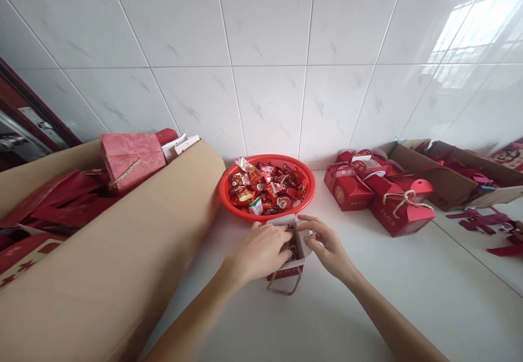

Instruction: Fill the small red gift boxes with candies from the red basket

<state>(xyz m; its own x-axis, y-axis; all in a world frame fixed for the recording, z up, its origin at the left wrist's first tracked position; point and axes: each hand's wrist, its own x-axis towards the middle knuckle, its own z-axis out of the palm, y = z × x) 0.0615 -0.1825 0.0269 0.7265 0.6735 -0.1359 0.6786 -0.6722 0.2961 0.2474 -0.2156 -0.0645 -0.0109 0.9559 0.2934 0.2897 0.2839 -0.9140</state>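
A small red gift box (301, 250) with a white inside stands with its flaps up on the white table, just in front of me. Wrapped sweets partly show inside it. My left hand (263, 250) lies over its left side, fingers stretched apart and reaching into the opening; some fingertips are hidden. At the right flap, my right hand (327, 245) holds the box edge between thumb and fingers. A twisted rope handle (288, 292) hangs at the box's near side. Right behind the box is a red plastic basket (224, 201) heaped with wrapped sweets (269, 185).
On the left, a large cardboard carton (163, 225) holds red bags and a pink paper bag (133, 157). Several red gift boxes (402, 209) stand to the right, one with a rope bow. Farther right are an open cardboard box (443, 187) and dark red ribbons (486, 220). A tiled wall (269, 100) rises behind.
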